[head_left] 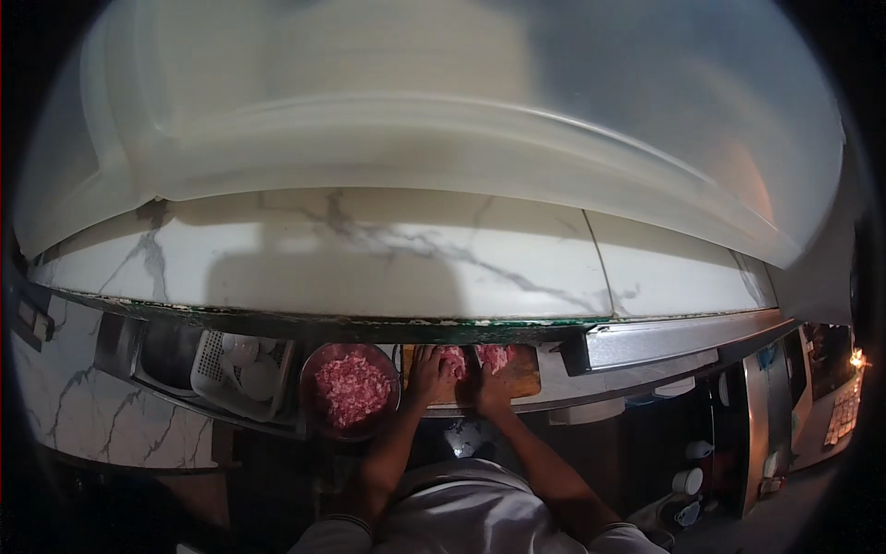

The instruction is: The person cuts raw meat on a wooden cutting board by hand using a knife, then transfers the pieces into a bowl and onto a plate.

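Note:
Two portions of raw meat lie on a wooden cutting board (526, 377) in front of me. My left hand (425, 371) rests at the board's left side, its fingers curled against the left portion of raw meat (452, 362). On the other side, my right hand (492, 391) looks closed beside the right portion of raw meat (496, 355). A dark strip shows between the hands; whether it is a knife or a shadow, I cannot tell. Left of the board stands a round metal bowl (307, 417) holding many small pieces of cut raw meat (353, 390).
A white perforated basket (207, 362) with white dishes sits left of the bowl, by a sink (164, 355). Ahead, a marble-patterned shelf (369, 254) overhangs the counter, with a large translucent plastic container (388, 138) on it. White pots (687, 481) stand low at the right.

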Tool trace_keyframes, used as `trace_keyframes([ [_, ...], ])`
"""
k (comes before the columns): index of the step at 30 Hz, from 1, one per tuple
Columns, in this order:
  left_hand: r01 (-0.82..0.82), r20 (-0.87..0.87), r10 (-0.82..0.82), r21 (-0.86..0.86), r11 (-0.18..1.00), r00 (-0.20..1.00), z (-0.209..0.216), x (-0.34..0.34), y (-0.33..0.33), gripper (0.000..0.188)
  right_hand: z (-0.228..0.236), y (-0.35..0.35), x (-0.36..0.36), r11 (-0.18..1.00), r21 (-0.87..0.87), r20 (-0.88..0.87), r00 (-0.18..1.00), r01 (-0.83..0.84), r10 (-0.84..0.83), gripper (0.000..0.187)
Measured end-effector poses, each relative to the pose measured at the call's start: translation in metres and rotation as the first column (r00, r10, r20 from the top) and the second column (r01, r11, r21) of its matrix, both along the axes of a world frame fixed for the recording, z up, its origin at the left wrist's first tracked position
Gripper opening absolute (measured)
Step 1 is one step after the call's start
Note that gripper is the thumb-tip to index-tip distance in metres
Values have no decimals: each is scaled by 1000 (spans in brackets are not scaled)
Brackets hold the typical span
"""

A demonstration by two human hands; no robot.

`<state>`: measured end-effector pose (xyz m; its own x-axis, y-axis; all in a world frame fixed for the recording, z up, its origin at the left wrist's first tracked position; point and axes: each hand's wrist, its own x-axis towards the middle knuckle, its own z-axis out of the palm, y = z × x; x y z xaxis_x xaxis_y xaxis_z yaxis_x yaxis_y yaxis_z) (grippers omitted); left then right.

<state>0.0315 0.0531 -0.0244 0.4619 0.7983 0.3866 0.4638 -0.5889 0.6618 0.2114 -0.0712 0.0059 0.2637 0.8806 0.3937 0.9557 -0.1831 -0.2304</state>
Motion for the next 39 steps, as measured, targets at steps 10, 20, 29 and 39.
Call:
trace_keyframes([
  [10, 19, 57, -18, -11, 1000, 998, 27, -10, -2, 45, 19, 13, -12, 935, -355, -303, 948, -15, -100, 51],
  [20, -40, 229, 42, -13, 999, 973, 25, -15, -12, 32, 60, 9, -46, 922, -384, -284, 945, 41, -161, 42],
  [29, -178, 227, 193, -85, 980, 955, 34, -28, -26, 39, 41, 9, -53, 949, -309, -373, 926, -60, -63, 62],
  [39, -335, -26, 339, 96, 937, 940, 12, -47, -28, 48, 85, 19, -52, 949, -301, -380, 924, -91, -32, 49],
])
